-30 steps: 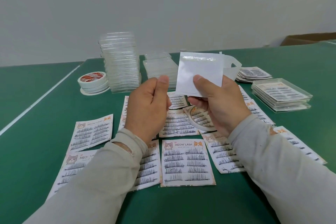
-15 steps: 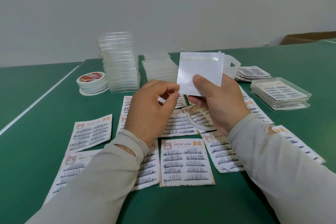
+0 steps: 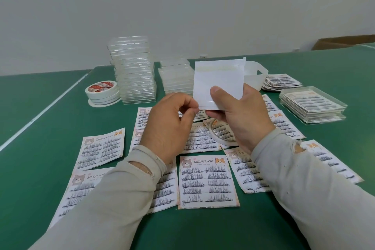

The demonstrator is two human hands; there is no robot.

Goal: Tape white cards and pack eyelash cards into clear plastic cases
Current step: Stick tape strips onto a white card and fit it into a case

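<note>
1. Since the earlier frame, left hand [image 3: 169, 126] closed in on card [image 3: 219, 82]; curled fingertips pinched its lower-left corner.
2. Right hand [image 3: 241, 115] gripped card, thumb in front, above table [image 3: 50, 128].

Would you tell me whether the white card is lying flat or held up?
Held up: the right hand pinches the white card above the table.

White card [image 3: 219, 79] upright, perhaps taped
</note>
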